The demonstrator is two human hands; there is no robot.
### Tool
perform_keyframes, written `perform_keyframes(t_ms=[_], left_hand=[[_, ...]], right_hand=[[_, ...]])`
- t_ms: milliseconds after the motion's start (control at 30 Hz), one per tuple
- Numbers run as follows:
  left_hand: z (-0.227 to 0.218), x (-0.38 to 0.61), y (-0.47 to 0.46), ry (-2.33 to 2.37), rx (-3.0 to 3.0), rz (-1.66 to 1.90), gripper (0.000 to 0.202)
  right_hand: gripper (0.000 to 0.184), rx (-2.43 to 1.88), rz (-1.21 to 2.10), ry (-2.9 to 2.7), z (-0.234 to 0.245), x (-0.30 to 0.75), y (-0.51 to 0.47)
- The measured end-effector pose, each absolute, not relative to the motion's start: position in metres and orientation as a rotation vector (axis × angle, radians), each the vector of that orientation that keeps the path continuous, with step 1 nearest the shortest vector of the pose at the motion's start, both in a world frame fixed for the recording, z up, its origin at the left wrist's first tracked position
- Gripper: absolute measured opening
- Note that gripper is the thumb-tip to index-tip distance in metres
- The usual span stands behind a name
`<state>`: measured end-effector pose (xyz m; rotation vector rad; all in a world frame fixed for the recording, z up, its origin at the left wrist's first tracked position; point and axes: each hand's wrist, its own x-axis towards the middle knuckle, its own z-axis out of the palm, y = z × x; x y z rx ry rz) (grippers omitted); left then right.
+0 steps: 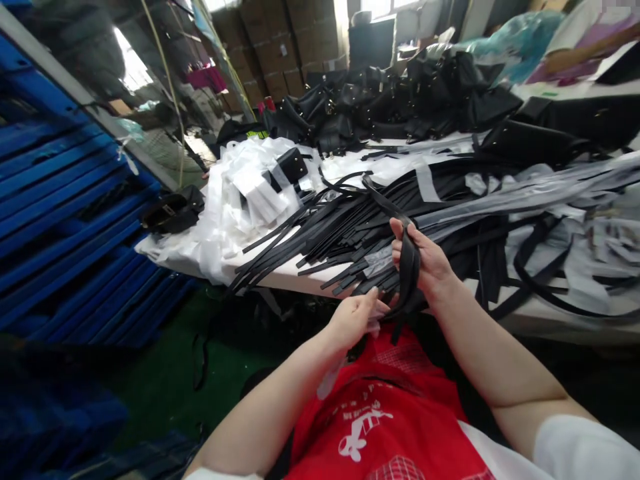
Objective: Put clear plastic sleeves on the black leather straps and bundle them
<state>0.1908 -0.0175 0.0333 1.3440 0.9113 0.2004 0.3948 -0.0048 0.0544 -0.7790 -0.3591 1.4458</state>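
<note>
My right hand [425, 257] is closed round a black strap [409, 260], which loops down in front of my red apron [380, 413]. Lower and to the left, my left hand [356, 317] has its fingers pinched together near the strap's lower part, with a bit of clear plastic film [374, 324] at the fingertips. Just beyond both hands, a thick spread of flat black straps [340, 233] lies on the white table, some ends hanging past its edge. Long sleeves of clear plastic [530, 197] lie over the straps on the right.
White wrapping sheets [250, 193] are heaped at the table's left. Black bags [370, 107] pile up along the back. Blue stacked slats [65, 213] stand at far left, above a green floor [170, 380]. Another person's arm [590, 57] shows at top right.
</note>
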Motion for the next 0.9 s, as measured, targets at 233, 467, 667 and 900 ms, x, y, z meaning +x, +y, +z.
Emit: perform_keyframes(t_ms=[233, 467, 667, 900], left_hand=[[0.060, 0.276, 0.000, 0.699, 1.527, 0.284, 0.032], [0.055, 0.341, -0.026, 0.571, 1.076, 0.221, 0.045], [0.045, 0.371, -0.031, 0.523, 0.966, 0.076, 0.061], [0.046, 0.404, -0.051, 0.439, 0.699, 0.116, 0.050]], right_hand=[[0.018, -0.647, 1.317, -0.296, 0.058, 0.445, -0.020], [0.017, -0.748, 1.064, -0.341, 0.032, 0.492, -0.035], [0.032, -0.887, 1.174, -0.404, 0.018, 0.511, -0.062], [0.029, -0.889, 1.182, -0.453, 0.016, 0.509, -0.082]])
